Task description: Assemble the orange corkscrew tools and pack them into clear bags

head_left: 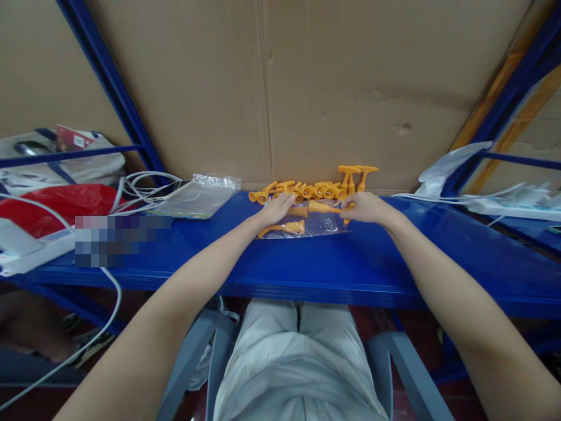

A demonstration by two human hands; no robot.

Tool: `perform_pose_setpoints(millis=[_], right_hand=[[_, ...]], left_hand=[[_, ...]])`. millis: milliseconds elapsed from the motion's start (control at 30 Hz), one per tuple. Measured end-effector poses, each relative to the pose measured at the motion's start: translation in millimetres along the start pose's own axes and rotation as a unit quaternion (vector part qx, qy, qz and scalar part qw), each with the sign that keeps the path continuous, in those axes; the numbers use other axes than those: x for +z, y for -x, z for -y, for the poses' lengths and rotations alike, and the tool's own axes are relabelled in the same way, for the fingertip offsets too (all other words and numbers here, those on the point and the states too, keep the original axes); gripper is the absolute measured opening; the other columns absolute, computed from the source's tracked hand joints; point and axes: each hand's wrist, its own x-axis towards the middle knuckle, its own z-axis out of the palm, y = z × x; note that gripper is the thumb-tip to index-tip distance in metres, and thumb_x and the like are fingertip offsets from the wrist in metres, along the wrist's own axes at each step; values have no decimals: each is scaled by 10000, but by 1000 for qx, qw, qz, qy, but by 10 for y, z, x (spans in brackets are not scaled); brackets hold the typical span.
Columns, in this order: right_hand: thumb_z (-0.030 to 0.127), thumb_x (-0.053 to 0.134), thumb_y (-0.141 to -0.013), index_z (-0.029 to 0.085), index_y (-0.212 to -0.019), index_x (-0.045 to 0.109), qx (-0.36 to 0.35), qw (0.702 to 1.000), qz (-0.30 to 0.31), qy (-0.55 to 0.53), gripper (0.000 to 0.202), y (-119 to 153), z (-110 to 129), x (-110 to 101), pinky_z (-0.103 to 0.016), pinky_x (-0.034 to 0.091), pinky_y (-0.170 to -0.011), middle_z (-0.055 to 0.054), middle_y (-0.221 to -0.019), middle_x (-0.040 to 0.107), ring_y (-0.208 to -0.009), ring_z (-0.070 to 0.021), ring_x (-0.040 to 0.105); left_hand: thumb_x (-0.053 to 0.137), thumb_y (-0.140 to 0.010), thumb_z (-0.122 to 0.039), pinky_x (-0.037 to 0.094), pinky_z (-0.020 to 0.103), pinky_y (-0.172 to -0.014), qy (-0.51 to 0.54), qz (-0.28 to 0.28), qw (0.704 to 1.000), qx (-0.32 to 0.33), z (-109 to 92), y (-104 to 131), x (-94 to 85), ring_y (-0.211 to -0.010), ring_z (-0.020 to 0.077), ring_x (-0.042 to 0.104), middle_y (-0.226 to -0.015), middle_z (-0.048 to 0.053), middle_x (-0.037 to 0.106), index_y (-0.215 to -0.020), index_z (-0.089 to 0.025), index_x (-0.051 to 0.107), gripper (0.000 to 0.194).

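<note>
On the blue table (328, 263), a clear bag (324, 227) containing orange pieces (291, 227) lies between and slightly nearer than the two hands. Left hand (277, 210): over the bag's far left part, fingers extended; whether it grips cannot be told. Right hand (366, 207): fingers bent at the bag's right end, beside an orange piece; hold on either unclear. Beyond the bag, an orange pile (307, 191) lies near the cardboard (333, 105).
</note>
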Motion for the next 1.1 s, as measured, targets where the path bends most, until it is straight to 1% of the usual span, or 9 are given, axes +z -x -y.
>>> perform_pose_setpoints(millis=[67,167,300,500,600,733,800,933,1100], right_hand=[[325,623,-762,195,-841,760,9,1000,3,7,204,-4,16,24,-278,453,-663,-55,-743,715,-795,-234,669],[329,613,-767,185,-828,758,25,1000,16,5,213,2,77,64,-276,460,-645,-53,-672,701,-751,-224,673],[312,592,-783,178,-823,762,23,999,42,15,220,35,180,99,-271,463,-647,-56,-648,700,-752,-216,681],[326,602,-789,189,-897,768,-9,998,35,55,241,73,216,102,-274,454,-667,-66,-710,718,-838,-234,687],[320,606,-782,199,-866,766,-23,998,41,46,218,72,178,79,-258,438,-629,-42,-650,699,-770,-214,681],[294,591,-780,199,-832,759,-35,996,76,15,200,67,124,29,-236,412,-582,-2,-543,642,-647,-171,649],[287,587,-775,195,-819,754,-27,996,82,9,195,65,109,5,-234,408,-578,5,-524,626,-625,-163,638],[285,584,-755,186,-738,737,5,998,58,17,183,61,106,-9,-255,424,-593,-14,-534,635,-636,-181,640],[308,590,-756,174,-702,721,32,998,47,18,195,49,132,35,-276,456,-616,-46,-559,654,-672,-209,663]], left_hand=[[126,-996,-489,300,401,-1150,20,-1,1000,20,3,-4,17,-1307,243,504,-1345,86,621,-1150,-160,674,657],[159,-989,-443,360,367,-1106,40,-6,999,5,3,-15,39,-1225,237,565,-1258,90,676,-1089,-140,698,626],[171,-981,-422,384,341,-1085,56,-7,998,-20,-17,-20,40,-1220,241,574,-1228,92,694,-1094,-124,716,632],[140,-984,-419,368,339,-1104,43,-3,999,-28,-61,10,19,-1264,236,549,-1271,73,676,-1105,-147,721,652],[130,-987,-434,374,350,-1102,39,3,999,-32,-69,19,9,-1273,244,542,-1255,62,686,-1109,-160,721,663],[110,-990,-460,387,351,-1094,47,8,998,-34,-54,19,5,-1274,254,538,-1239,63,695,-1096,-165,730,695],[100,-988,-479,393,353,-1092,52,7,998,-35,-36,14,9,-1271,260,540,-1242,69,693,-1100,-159,731,716],[93,-979,-524,400,367,-1087,56,3,998,-28,4,-8,24,-1244,263,561,-1222,70,702,-1108,-175,728,737],[109,-983,-510,400,361,-1085,59,6,997,-39,6,-27,37,-1224,259,583,-1221,87,702,-1108,-167,720,712]])
